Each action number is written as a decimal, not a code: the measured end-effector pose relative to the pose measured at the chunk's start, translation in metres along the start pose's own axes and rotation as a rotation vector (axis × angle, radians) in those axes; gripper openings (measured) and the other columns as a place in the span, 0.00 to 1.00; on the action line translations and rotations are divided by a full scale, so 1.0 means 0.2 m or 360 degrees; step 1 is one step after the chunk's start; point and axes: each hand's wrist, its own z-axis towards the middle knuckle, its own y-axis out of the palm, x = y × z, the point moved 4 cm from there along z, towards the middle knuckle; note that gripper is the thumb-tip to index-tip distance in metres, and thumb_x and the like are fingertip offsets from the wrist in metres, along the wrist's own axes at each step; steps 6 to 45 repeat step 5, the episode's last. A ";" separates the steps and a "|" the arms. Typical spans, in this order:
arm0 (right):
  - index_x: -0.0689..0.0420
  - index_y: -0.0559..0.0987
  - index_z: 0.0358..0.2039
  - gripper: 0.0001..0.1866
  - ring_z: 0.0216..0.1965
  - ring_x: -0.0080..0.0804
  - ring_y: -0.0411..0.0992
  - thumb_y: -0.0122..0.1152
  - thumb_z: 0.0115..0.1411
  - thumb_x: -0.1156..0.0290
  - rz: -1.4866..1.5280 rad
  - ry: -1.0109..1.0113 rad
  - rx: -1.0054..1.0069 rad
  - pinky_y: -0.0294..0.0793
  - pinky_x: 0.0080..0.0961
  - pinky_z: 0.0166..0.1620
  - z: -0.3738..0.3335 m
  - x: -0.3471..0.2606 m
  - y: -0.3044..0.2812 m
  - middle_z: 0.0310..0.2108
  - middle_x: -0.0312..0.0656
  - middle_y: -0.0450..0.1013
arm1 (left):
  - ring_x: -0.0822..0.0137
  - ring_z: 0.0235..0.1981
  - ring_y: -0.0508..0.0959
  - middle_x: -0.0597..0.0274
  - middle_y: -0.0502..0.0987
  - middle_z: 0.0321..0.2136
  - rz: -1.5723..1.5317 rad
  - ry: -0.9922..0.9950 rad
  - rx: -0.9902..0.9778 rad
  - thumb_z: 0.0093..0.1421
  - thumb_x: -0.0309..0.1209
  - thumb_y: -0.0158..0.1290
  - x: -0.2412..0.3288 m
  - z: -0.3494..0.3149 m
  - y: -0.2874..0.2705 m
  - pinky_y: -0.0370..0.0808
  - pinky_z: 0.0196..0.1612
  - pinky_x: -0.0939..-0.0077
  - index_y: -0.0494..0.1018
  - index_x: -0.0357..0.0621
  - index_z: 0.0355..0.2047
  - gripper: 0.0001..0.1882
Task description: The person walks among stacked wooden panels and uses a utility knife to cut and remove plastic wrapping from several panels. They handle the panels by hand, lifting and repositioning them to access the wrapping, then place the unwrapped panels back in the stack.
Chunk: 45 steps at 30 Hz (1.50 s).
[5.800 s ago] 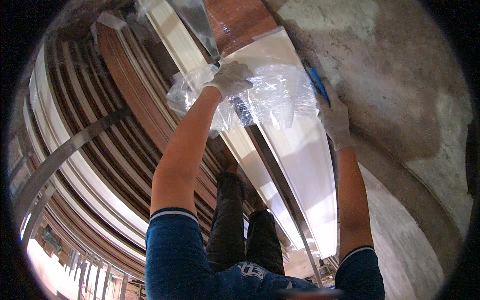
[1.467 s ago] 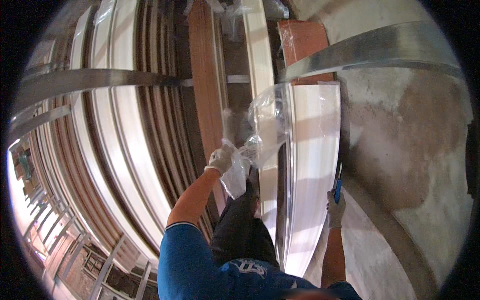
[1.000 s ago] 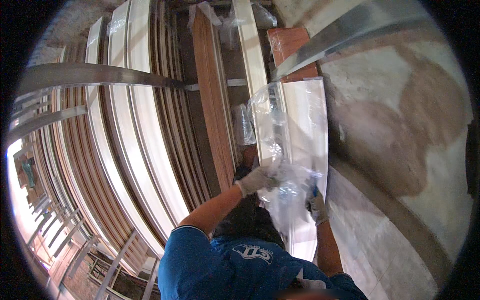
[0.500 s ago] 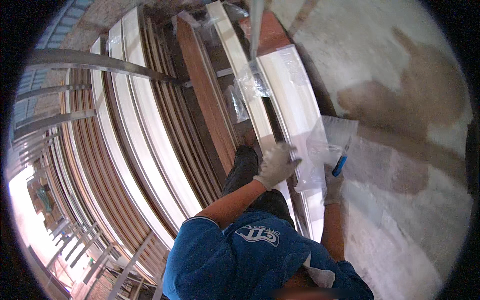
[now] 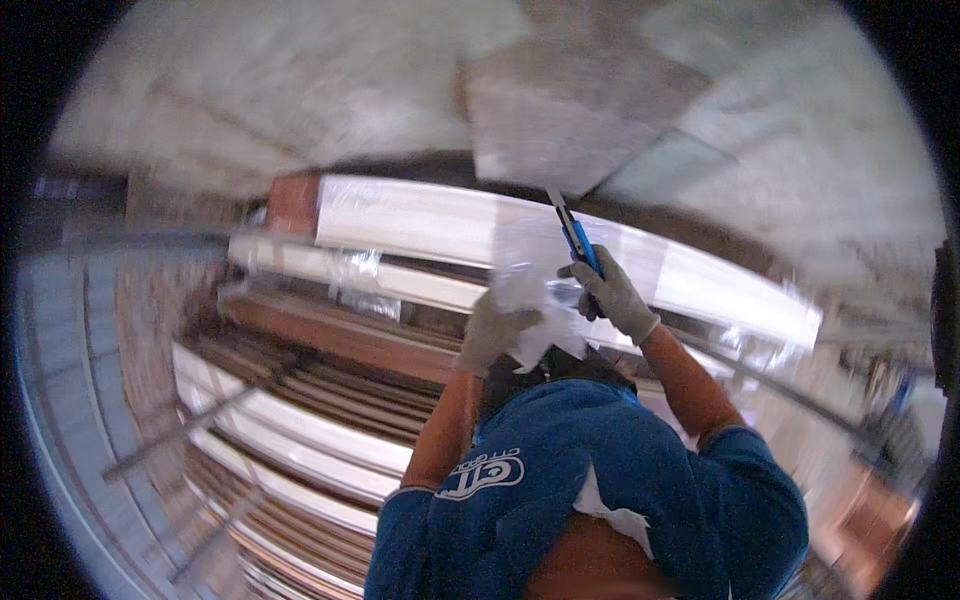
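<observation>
My right hand [image 5: 618, 300], in a pale work glove, is closed around a blue utility knife [image 5: 582, 245] whose blade points up and away. To its left, my gloved left hand [image 5: 490, 332] closes on crumpled clear plastic film [image 5: 545, 335]. The film bunches between both hands, and its far part lies over a long white board [image 5: 400, 218]. A narrower cream board [image 5: 420, 287] with scraps of film on it runs parallel on the near side. Motion blur softens the fingers of my left hand.
Stacked long brown and white panels [image 5: 290, 440] lie to the near left, with a wood-brown plank [image 5: 330, 335] beside them. Metal bars [image 5: 200, 425] cross over the stack. Concrete floor [image 5: 350, 80] extends beyond the boards. Blurred objects [image 5: 885, 430] stand far right.
The view has swung round, so the boards now run across it. My hands have come nearer each other. The knife is still in my right hand, and my left hand now grips the film.
</observation>
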 end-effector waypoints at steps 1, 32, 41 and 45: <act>0.58 0.65 0.49 0.18 0.18 0.22 0.70 0.50 0.67 0.58 0.0073 -0.0112 0.0214 0.69 0.17 0.19 -0.02 0.04 -0.04 0.39 0.43 0.75 | 0.61 0.42 0.78 0.52 0.79 0.41 0.0166 -0.0033 0.0116 0.48 0.38 0.65 -0.01 -0.02 -0.05 0.74 0.48 0.69 0.73 0.39 0.49 0.28; 0.59 0.71 0.44 0.23 0.19 0.25 0.69 0.49 0.66 0.49 -0.0221 0.0018 0.0676 0.69 0.25 0.22 -0.25 0.37 -0.36 0.23 0.38 0.71 | 0.63 0.37 0.78 0.56 0.79 0.40 -0.0289 -0.0293 0.0259 0.48 0.34 0.66 -0.05 -0.08 -0.18 0.76 0.43 0.71 0.74 0.35 0.46 0.26; 0.59 0.71 0.44 0.23 0.19 0.25 0.69 0.49 0.66 0.49 -0.0221 0.0018 0.0676 0.69 0.25 0.22 -0.25 0.37 -0.36 0.23 0.38 0.71 | 0.63 0.37 0.78 0.56 0.79 0.40 -0.0289 -0.0293 0.0259 0.48 0.34 0.66 -0.05 -0.08 -0.18 0.76 0.43 0.71 0.74 0.35 0.46 0.26; 0.59 0.71 0.44 0.23 0.19 0.25 0.69 0.49 0.66 0.49 -0.0221 0.0018 0.0676 0.69 0.25 0.22 -0.25 0.37 -0.36 0.23 0.38 0.71 | 0.63 0.37 0.78 0.56 0.79 0.40 -0.0289 -0.0293 0.0259 0.48 0.34 0.66 -0.05 -0.08 -0.18 0.76 0.43 0.71 0.74 0.35 0.46 0.26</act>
